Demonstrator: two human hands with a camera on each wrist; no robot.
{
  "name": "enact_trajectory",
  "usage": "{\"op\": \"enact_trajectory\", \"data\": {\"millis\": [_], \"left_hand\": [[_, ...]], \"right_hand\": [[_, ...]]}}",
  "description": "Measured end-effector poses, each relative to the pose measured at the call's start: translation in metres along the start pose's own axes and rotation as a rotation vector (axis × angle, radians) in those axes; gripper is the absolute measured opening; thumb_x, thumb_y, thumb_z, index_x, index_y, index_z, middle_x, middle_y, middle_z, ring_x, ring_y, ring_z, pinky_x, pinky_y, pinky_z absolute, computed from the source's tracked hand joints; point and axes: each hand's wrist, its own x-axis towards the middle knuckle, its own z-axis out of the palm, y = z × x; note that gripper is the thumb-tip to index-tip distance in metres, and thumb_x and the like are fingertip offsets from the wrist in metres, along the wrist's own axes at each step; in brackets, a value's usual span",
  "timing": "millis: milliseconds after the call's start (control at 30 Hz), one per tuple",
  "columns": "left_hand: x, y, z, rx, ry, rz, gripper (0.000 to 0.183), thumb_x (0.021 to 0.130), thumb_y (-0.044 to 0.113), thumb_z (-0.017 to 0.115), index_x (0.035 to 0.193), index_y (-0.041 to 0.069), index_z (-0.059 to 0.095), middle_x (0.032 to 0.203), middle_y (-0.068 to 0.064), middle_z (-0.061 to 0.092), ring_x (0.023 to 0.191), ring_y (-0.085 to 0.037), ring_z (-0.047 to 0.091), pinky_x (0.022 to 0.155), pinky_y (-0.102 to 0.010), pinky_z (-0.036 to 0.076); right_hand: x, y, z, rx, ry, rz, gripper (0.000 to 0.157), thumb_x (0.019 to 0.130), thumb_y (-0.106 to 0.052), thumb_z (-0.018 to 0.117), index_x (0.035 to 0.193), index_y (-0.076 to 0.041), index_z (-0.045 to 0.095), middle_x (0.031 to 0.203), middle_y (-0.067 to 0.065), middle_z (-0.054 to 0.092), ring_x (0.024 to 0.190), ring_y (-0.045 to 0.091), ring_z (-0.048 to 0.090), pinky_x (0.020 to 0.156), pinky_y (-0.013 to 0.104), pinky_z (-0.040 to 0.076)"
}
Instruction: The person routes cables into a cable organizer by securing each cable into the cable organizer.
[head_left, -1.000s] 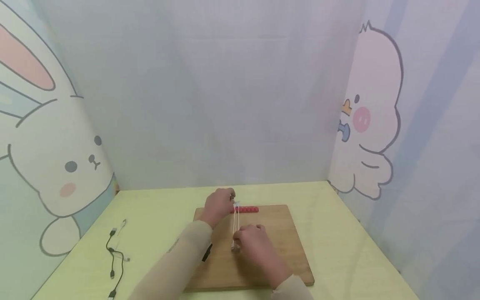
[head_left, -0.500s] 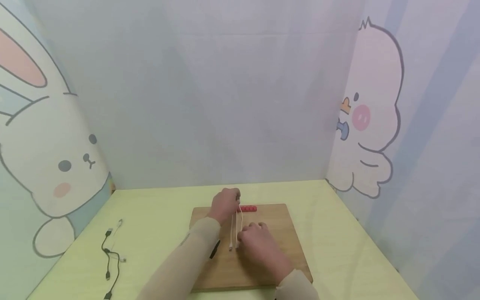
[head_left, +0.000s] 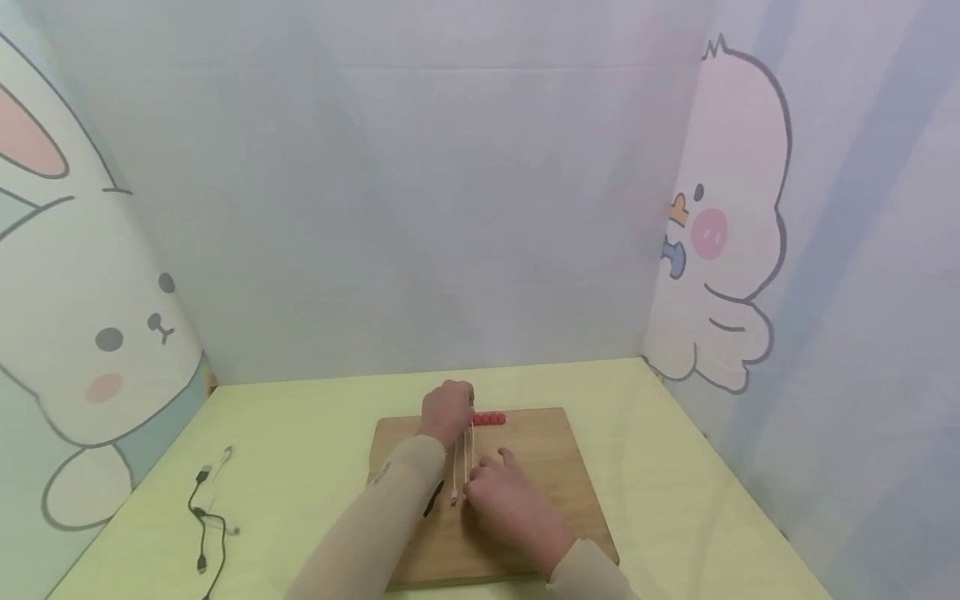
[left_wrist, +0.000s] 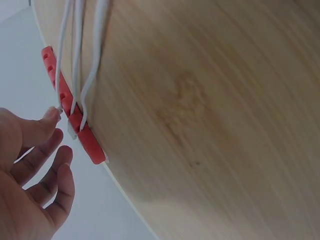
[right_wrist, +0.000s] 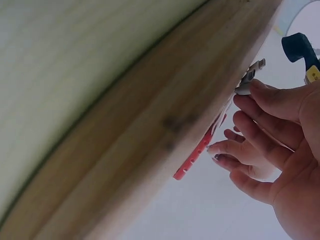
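A red slotted cable holder [head_left: 491,419] lies along the far edge of the wooden board [head_left: 558,483]. Several thin white charging cables [head_left: 454,467] run from it toward the near side; in the left wrist view two sit in its slots. My left hand [head_left: 447,414] is at the holder, where its thumb and a finger pinch the end of another white cable [left_wrist: 62,50] over the slots. Over the middle of the board, my right hand [head_left: 504,498] pinches a cable's pale connector [right_wrist: 243,90] between thumb and finger. Two more connectors [right_wrist: 257,65] lie beside it.
Left of the board, a black branching cable [head_left: 202,512] and a white cable [head_left: 223,460] lie on the yellow-green table [head_left: 292,467]. Cloth walls printed with cartoon animals [head_left: 112,333] enclose the table at the back and sides.
The white cable between my hands bowed loosely half a second ago and now runs straight. My left hand has come down a little toward the red holder. The right hand keeps its pinch.
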Motion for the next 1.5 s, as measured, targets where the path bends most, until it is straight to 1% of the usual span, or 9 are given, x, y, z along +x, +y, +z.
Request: {"op": "enact_trajectory", "data": {"millis": [167,367,533,700,900,1033,1200,1367,1500], "left_hand": [[0.004,0.0,0.003,0.026,-0.012,-0.013,0.009,0.088,0.014,0.067,0.083,0.014,0.075,0.077,0.0,0.072,0.061,-0.013,0.059,0.06,-0.033,0.054],[0.01,0.002,0.006,0.071,-0.044,-0.048,0.013,0.089,0.012,0.066,0.077,0.014,0.072,0.067,0.002,0.064,0.057,-0.012,0.052,0.054,-0.031,0.049],[0.013,0.005,0.008,0.095,-0.046,-0.07,0.017,0.089,0.011,0.064,0.074,0.015,0.069,0.061,0.003,0.06,0.054,-0.012,0.051,0.051,-0.033,0.049],[0.019,0.008,0.011,0.125,-0.04,-0.122,0.022,0.088,0.011,0.062,0.066,0.015,0.061,0.059,0.001,0.057,0.056,-0.015,0.052,0.052,-0.036,0.049],[0.021,0.008,0.01,0.149,-0.069,-0.146,0.021,0.089,0.014,0.064,0.068,0.014,0.062,0.066,-0.002,0.058,0.068,-0.02,0.055,0.059,-0.041,0.053],[0.017,0.01,0.007,0.167,-0.093,-0.12,0.014,0.09,0.019,0.066,0.077,0.014,0.066,0.075,-0.003,0.06,0.076,-0.023,0.055,0.067,-0.043,0.054],[0.012,0.01,0.005,0.19,-0.096,-0.086,0.01,0.09,0.023,0.065,0.09,0.014,0.069,0.084,-0.004,0.061,0.082,-0.024,0.055,0.076,-0.046,0.054],[0.009,0.004,0.002,0.133,-0.089,-0.074,0.01,0.09,0.023,0.065,0.086,0.014,0.067,0.08,-0.003,0.062,0.073,-0.022,0.057,0.067,-0.044,0.053],[0.009,-0.004,-0.002,0.113,-0.06,-0.062,0.013,0.09,0.026,0.068,0.084,0.014,0.066,0.077,-0.002,0.063,0.066,-0.02,0.059,0.061,-0.042,0.052]], "right_hand": [[0.001,-0.001,0.001,-0.005,-0.017,-0.009,0.007,0.078,-0.018,0.077,0.082,-0.023,0.073,0.085,-0.008,0.067,0.093,0.015,0.057,0.104,0.056,0.041],[0.004,0.002,0.004,0.002,0.018,-0.027,0.006,0.08,-0.017,0.075,0.08,-0.023,0.074,0.082,-0.007,0.069,0.086,0.015,0.059,0.099,0.052,0.046],[0.006,0.006,0.005,0.01,0.038,-0.049,0.008,0.079,-0.015,0.074,0.077,-0.022,0.074,0.077,-0.009,0.067,0.077,0.012,0.055,0.089,0.041,0.049],[0.008,0.01,0.008,0.05,0.047,-0.06,0.011,0.08,-0.014,0.073,0.071,-0.021,0.072,0.071,-0.01,0.061,0.071,0.009,0.05,0.079,0.033,0.049],[0.007,0.007,0.002,0.046,0.045,-0.073,0.009,0.085,-0.019,0.071,0.076,-0.02,0.074,0.075,-0.009,0.061,0.076,0.012,0.053,0.085,0.04,0.05],[0.003,0.005,-0.002,0.042,0.014,-0.036,0.006,0.087,-0.021,0.07,0.084,-0.02,0.075,0.084,-0.007,0.062,0.088,0.016,0.057,0.093,0.048,0.049],[-0.001,0.008,-0.003,0.051,-0.005,-0.005,0.004,0.087,-0.021,0.071,0.086,-0.021,0.075,0.087,-0.006,0.06,0.09,0.016,0.055,0.095,0.052,0.046],[-0.003,0.009,-0.005,0.041,-0.007,-0.007,0.005,0.085,-0.02,0.071,0.088,-0.023,0.074,0.087,-0.005,0.062,0.088,0.018,0.057,0.093,0.053,0.047],[-0.004,0.011,-0.008,0.046,0.008,0.0,0.007,0.089,-0.027,0.068,0.087,-0.022,0.072,0.085,-0.005,0.062,0.086,0.019,0.059,0.091,0.055,0.047]]}}
